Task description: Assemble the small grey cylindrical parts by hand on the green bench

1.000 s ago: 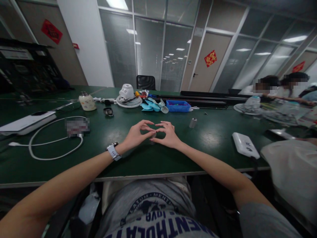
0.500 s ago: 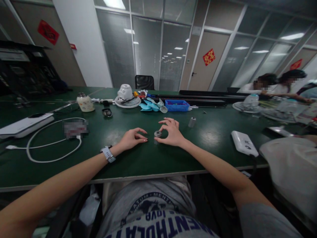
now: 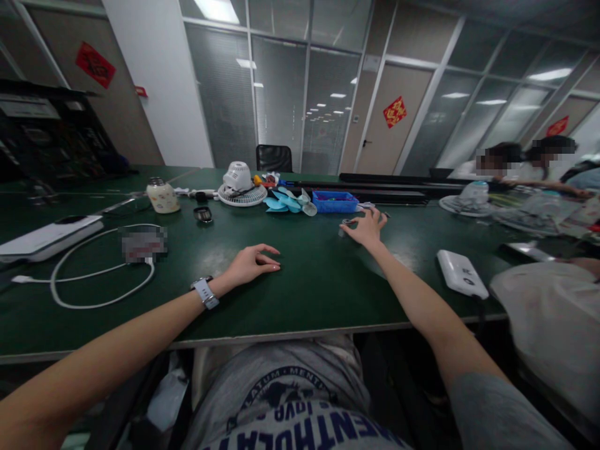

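Note:
My right hand (image 3: 368,226) reaches forward over the green table, with thumb and finger closed on a small silver metal cylinder (image 3: 344,229). Only part of this cylinder shows at the fingertips, and I cannot tell whether it touches the table. The spot where a second, similar cylinder stood is now covered by the hand. My left hand (image 3: 254,264) rests on the table nearer to me, thumb and fingers apart, holding nothing.
A blue tray (image 3: 334,202), light-blue fan blades (image 3: 284,201) and a white fan part (image 3: 238,178) lie beyond my hands. At left are a cream jar (image 3: 162,196) and a white cable (image 3: 54,281). A white box (image 3: 462,273) lies right. Other people sit at far right.
My right hand has moved forward and to the right, carrying the metal cylinder away from beside my left hand. The second cylinder has gone out of sight behind it. My left hand has stayed put.

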{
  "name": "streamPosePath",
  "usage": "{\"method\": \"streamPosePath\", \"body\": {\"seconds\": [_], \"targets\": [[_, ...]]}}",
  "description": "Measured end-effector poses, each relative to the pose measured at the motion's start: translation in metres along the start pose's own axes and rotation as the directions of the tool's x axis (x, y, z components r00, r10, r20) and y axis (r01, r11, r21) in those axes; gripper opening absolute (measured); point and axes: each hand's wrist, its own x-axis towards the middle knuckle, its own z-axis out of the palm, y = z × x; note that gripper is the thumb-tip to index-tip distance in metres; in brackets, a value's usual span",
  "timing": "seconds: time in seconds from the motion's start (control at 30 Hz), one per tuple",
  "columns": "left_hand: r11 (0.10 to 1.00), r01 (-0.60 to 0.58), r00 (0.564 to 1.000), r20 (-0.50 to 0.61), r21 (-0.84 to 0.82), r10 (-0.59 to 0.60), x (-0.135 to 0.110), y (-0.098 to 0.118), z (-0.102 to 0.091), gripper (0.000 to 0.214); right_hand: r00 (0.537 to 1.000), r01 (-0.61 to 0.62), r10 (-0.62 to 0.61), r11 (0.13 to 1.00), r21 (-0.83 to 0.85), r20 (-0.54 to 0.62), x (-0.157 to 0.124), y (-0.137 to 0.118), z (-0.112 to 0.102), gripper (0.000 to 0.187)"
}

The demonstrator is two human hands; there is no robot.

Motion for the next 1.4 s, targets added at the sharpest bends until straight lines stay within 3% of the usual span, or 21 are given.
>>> {"method": "streamPosePath", "body": {"seconds": [0.1,0.17,0.3,0.4,0.5,0.6,0.77,0.87,0.93,1.03,1.13,1.4], "targets": [[1.000,-0.006,1.000,-0.008,-0.027,0.006,0.000,0.000,0.001,0.052,1.000,-0.004,0.005,0.999,-0.036,0.004,-0.001,-0.004,-0.004,0.052],[0.999,0.009,0.997,-0.073,-0.049,-0.012,0.002,0.000,0.001,0.054,0.998,0.026,-0.027,0.999,-0.027,-0.053,-0.007,-0.017,-0.016,0.057],[0.994,0.067,0.952,-0.294,-0.086,-0.090,0.007,-0.004,0.002,0.050,0.963,0.245,-0.226,0.961,0.128,-0.147,-0.040,-0.071,-0.048,0.050],[0.988,0.038,0.919,-0.384,-0.148,-0.093,0.011,-0.008,0.003,0.048,0.866,0.495,-0.492,0.818,0.294,-0.089,-0.075,-0.118,-0.060,0.037],[0.983,0.019,0.910,-0.404,-0.185,-0.094,0.011,-0.009,0.004,0.047,0.752,0.630,-0.657,0.688,0.361,-0.061,-0.100,-0.147,-0.056,0.024],[0.984,0.030,0.913,-0.396,-0.176,-0.098,0.010,-0.007,0.004,0.045,0.747,0.630,-0.664,0.683,0.370,-0.045,-0.106,-0.155,-0.048,0.016],[0.989,0.046,0.923,-0.374,-0.143,-0.096,0.010,-0.006,0.003,0.041,0.820,0.561,-0.568,0.767,0.312,-0.078,-0.077,-0.134,-0.055,0.011],[0.991,0.049,0.930,-0.357,-0.125,-0.091,0.010,-0.008,0.002,0.041,0.924,0.377,-0.349,0.902,0.210,-0.159,-0.044,-0.100,-0.062,0.016],[0.992,0.051,0.930,-0.356,-0.115,-0.090,0.011,-0.011,0.002,0.042,0.960,0.224,-0.193,0.964,0.145,-0.201,-0.023,-0.072,-0.061,0.018],[0.994,0.047,0.932,-0.352,-0.103,-0.080,0.012,-0.014,0.002,0.044,0.975,0.089,-0.072,0.994,0.071,-0.211,-0.005,-0.036,-0.051,0.019],[0.995,0.056,0.933,-0.351,-0.085,-0.082,0.012,-0.014,0.002,0.043,0.981,0.060,-0.054,0.998,0.029,-0.188,0.000,-0.017,-0.037,0.018],[0.995,0.054,0.937,-0.340,-0.087,-0.080,0.010,-0.009,0.003,0.040,0.983,0.092,-0.095,0.995,-0.024,-0.159,0.002,-0.015,-0.022,0.020]]}}
